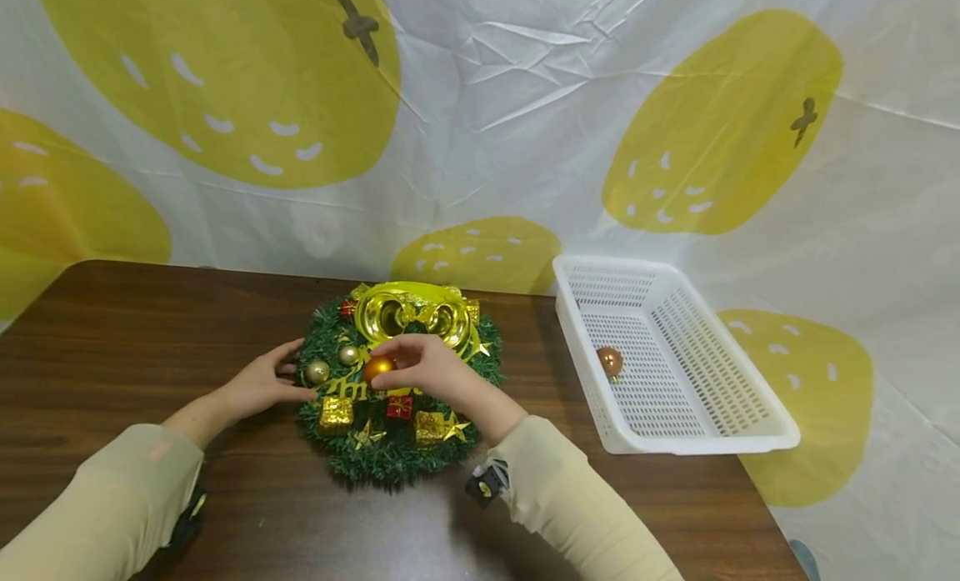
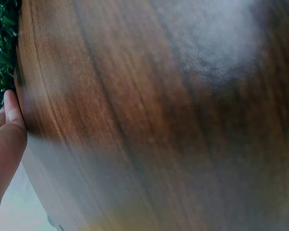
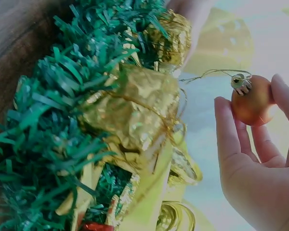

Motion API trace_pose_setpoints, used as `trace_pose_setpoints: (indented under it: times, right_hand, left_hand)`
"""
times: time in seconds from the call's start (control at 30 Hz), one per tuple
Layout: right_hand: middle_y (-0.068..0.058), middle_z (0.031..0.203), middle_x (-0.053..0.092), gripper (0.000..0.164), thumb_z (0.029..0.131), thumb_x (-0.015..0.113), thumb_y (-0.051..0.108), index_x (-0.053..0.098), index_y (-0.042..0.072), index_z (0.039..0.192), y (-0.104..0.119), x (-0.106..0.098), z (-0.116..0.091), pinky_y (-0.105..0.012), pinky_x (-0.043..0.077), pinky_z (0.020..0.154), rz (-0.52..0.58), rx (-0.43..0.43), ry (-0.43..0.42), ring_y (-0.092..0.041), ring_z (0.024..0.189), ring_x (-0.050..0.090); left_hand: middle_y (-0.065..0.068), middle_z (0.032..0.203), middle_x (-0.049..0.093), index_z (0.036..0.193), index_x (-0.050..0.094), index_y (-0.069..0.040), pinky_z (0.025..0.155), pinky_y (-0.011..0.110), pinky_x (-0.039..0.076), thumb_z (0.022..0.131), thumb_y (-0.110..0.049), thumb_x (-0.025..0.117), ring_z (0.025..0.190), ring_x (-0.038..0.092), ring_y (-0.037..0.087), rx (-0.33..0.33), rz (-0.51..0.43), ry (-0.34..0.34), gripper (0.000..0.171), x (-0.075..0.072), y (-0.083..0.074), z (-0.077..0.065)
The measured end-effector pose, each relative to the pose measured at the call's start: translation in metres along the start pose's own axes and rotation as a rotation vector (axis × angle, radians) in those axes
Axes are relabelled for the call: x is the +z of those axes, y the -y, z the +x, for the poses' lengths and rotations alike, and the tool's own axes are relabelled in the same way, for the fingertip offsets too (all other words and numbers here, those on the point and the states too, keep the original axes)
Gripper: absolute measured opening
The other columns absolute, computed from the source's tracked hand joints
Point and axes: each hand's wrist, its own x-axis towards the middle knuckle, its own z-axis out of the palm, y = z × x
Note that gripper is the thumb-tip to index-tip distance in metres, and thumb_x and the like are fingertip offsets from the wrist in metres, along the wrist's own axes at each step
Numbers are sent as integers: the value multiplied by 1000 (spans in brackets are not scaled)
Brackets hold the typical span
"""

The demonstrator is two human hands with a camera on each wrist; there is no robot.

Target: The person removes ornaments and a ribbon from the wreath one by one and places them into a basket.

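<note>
A green tinsel Christmas wreath lies flat on the table, trimmed with gold gift boxes, a small red gift box, stars and gold bells. Over its left middle, my right hand pinches an orange bauble between thumb and fingers. In the right wrist view, a thin gold loop hangs from the cap of that bauble. At the wreath's left edge rests my left hand, thumb and fingers spread, near a gold bauble. A second gold bauble sits close by.
To the right, a white perforated plastic basket holds a copper bauble. The brown wooden table backs onto a white curtain with yellow fruit prints.
</note>
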Motion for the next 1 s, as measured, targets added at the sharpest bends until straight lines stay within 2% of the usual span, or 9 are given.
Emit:
trace_pose_setpoints:
  times: [0.13,0.4,0.63,0.87,1.0]
  right_hand:
    - [-14,112,66,43,80,73,10,61,4,121,3,-6,-2,-25,54,81,51,-2,-3,-9,90,62]
    - [-15,110,66,42,81,72,8,61,4,121,6,-20,-7,-26,54,83,74,-32,-33,-10,90,62]
    - [-11,105,66,40,81,72,9,62,5,119,9,-35,-13,-35,53,86,62,-52,-81,-11,89,61]
    - [-7,100,67,40,80,73,9,63,6,118,8,-50,-16,-25,52,78,38,-68,-138,-11,86,61]
    - [-9,102,68,42,80,72,7,61,3,119,10,-59,-19,-27,52,80,52,-68,-163,-10,86,62]
  left_hand:
    - [41,143,17,149,1,4,97,56,43,83,-27,72,125,33,56,1,1,0,102,0,-1,-1]
    - [40,144,17,149,1,3,97,56,44,83,-28,72,125,34,56,1,5,-2,102,0,1,1]
    - [41,144,17,149,1,4,97,56,44,83,-28,72,125,33,56,1,-4,1,102,0,1,1]
    - [41,143,18,149,1,3,96,56,44,82,-29,72,124,34,56,-4,10,1,103,0,2,2]
    - [41,143,18,149,1,3,96,56,44,82,-29,72,124,34,56,-5,13,-1,103,0,3,2]
